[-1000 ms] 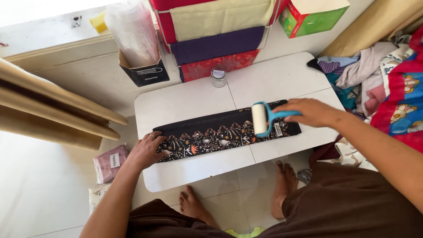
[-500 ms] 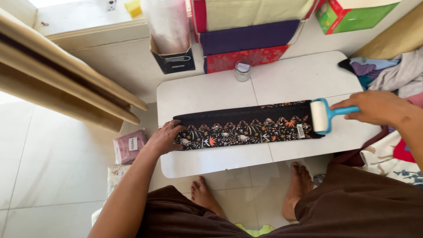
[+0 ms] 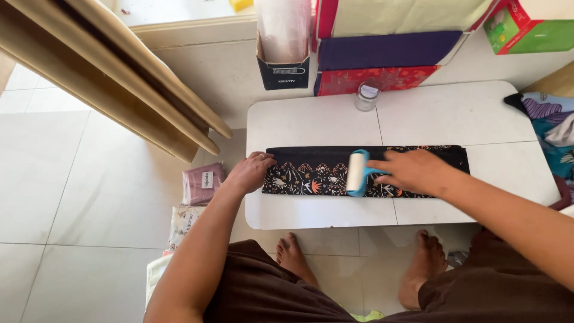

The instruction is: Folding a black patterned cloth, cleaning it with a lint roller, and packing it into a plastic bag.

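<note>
A long folded black cloth [image 3: 311, 170] with a coloured flower and leaf pattern lies lengthwise across a low white table [image 3: 311, 119]. My left hand [image 3: 250, 172] presses flat on the cloth's left end. My right hand [image 3: 412, 172] grips the blue handle of a lint roller [image 3: 356, 173], whose white roll rests on the middle of the cloth. My bare feet stand on the floor just under the table's near edge.
A small glass jar [image 3: 366, 97] stands at the table's far edge. Behind it are stacked folded fabrics [image 3: 382, 51] and a dark box [image 3: 283, 70] holding clear bags. Wooden boards [image 3: 119, 78] lean at the left. Wrapped packets [image 3: 200, 184] lie on the floor; clothes [image 3: 550, 131] pile at right.
The lint roller has moved left along the cloth, from its right end to its middle. My left hand has stayed on the left end. The camera view has shifted.
</note>
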